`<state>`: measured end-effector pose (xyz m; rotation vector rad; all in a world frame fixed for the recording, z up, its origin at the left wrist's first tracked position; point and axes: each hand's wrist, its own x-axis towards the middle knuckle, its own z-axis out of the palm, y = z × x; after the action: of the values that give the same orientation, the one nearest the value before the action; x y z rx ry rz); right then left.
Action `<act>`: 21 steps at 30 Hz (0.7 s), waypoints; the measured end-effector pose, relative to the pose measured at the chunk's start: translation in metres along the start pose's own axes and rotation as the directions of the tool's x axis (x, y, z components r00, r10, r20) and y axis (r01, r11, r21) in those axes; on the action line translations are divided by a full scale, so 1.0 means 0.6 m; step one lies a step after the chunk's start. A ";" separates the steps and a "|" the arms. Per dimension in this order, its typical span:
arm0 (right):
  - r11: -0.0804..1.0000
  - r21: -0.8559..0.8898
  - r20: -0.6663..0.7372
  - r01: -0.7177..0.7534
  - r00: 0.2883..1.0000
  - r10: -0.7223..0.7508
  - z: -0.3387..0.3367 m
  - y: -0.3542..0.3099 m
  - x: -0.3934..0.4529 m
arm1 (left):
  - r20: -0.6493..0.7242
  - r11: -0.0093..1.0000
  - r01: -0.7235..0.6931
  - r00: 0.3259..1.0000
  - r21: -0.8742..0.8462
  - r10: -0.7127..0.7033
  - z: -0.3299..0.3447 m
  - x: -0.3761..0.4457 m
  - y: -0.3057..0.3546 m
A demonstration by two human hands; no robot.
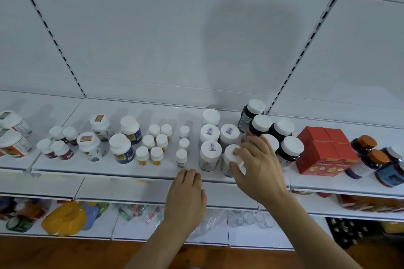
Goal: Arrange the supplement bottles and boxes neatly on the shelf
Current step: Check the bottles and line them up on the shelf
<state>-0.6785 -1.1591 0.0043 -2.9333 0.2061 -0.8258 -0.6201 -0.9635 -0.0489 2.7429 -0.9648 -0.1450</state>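
**Shelf entry: right hand on front white-capped bottle**

While the right hand [256,166] reaches over the shelf [109,168], its thumb and fingers curl round the white cap of a bottle [232,155] standing at the front edge, grasping it from above. That bottle sits just right of a group of 4 similar white-capped bottles [209,135], 3 of them with small stickers on the lids, set in 2 short rows running front to back.

Left hand [185,199]: knuckles up, fingers curled under at the shelf's front lip, holding nothing visible. Whether it grips the lip, cannot tell.

Right of the held bottle: a cluster of dark bottles [290,148] with white caps, upright, packed close together. Next along: red boxes [323,150] side by side, then bottles with orange caps [369,144].

Left of the group: 3 small bottles [183,144] in a single file front to back, then 6 small yellow-label bottles [155,142] in pairs, then 2 blue-label bottles [124,146], all upright.

Lower shelves hold yellow packets [65,218] and clear cups [251,218].
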 end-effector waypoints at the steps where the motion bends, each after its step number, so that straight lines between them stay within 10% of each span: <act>1: 0.999 0.044 -0.028 -0.006 1.000 0.008 -0.010 0.001 0.001 | 0.005 1.000 -0.003 1.000 -0.016 0.003 -0.005 -0.002 0.001; 5: 0.904 0.331 -0.032 -0.270 0.955 0.296 -0.087 -0.028 0.017 | -0.086 0.908 0.057 0.991 -0.416 -0.102 -0.048 -0.012 0.026; 9: 0.519 0.655 0.210 -0.548 0.793 0.572 -0.139 -0.068 0.021 | -0.183 0.511 -0.021 0.946 -0.859 -0.268 -0.139 -0.028 0.074; 14: 0.265 0.838 0.206 -0.477 0.727 0.655 -0.163 -0.110 0.014 | -0.140 0.159 -0.090 0.930 -0.983 -0.339 -0.202 -0.050 0.103; 21: 0.202 0.912 0.142 -0.357 0.737 0.661 -0.162 -0.142 0.005 | -0.149 0.110 -0.112 0.886 -0.988 -0.439 -0.219 -0.062 0.113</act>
<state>-0.7179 -1.0801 0.0989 -1.4830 0.5337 -0.8332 -0.6681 -0.9675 0.0961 1.3962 -0.1556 -0.1499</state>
